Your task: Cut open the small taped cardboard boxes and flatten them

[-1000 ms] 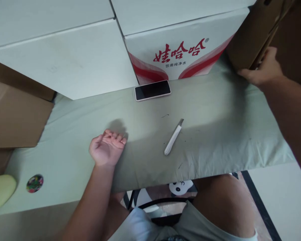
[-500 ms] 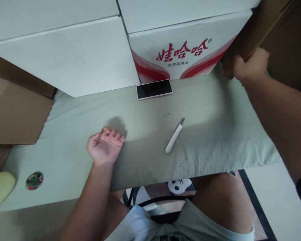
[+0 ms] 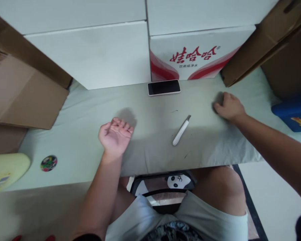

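The right hand (image 3: 230,106) has left the cardboard (image 3: 257,48) — loosely curled, nothing visible in it; the left hand (image 3: 116,136) is half-open, empty; both seem free, the knife (image 3: 181,132) between them.

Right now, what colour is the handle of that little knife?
The knife's handle is white; it shows best in the head view.

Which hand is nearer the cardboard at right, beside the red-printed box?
Right. The right hand is just on the near side of the cardboard, apart from it; the left hand is well to its left, beyond the knife.
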`<state>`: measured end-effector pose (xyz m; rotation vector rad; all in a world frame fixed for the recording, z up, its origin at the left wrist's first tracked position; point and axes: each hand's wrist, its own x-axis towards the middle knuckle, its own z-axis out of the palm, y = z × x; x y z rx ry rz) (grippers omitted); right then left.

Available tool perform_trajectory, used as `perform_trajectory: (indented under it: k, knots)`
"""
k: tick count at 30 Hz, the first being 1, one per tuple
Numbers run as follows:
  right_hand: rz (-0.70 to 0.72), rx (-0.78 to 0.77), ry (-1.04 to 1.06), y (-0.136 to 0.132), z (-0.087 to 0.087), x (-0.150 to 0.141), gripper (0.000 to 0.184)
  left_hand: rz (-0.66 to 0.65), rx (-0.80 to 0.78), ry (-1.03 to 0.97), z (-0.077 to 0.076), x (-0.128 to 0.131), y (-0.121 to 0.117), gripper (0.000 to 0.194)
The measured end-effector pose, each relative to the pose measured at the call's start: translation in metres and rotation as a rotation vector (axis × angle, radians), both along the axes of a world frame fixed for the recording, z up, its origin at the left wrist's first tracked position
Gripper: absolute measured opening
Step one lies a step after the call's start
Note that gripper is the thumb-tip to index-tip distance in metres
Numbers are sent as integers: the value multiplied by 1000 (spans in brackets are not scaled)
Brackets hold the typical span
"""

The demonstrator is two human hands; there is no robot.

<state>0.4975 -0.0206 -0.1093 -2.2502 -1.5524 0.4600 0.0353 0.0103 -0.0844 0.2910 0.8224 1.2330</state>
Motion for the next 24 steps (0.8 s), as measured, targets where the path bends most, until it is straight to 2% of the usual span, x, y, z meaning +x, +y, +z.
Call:
perform_trajectory:
  k: [4, 9, 11, 13, 17, 19, 21, 23, 24]
  knots:
    - [21, -129, -108, -34, 11, -67, 62, 1, 47, -56, 7, -16, -7, 34]
    - [251, -359, -114, -52, 21, -163, 70, 75, 76, -113, 15, -49, -19, 32]
    - [312, -416, -170, -56, 20, -196, 63, 110, 77, -131, 18, -64, -23, 31]
    - [314, -411, -212, -57, 17, -222, 52, 147, 82, -147, 20, -78, -26, 30]
    - [286, -282, -195, -54, 8, -251, 26, 217, 132, -106, 16, -105, -23, 26]
    - [264, -176, -154, -52, -1, -258, 19, 250, 153, -4, 11, -121, -16, 23]
    - [241, -75, -107, -54, -12, -264, 19, 329, 161, 208, 8, -140, -4, 18]
    - [219, 3, -62, -58, -24, -267, 21, 529, 168, 557, 13, -160, 13, 15]
    - [209, 36, -40, -61, -29, -268, 21, 657, 168, 794, 19, -170, 22, 16]
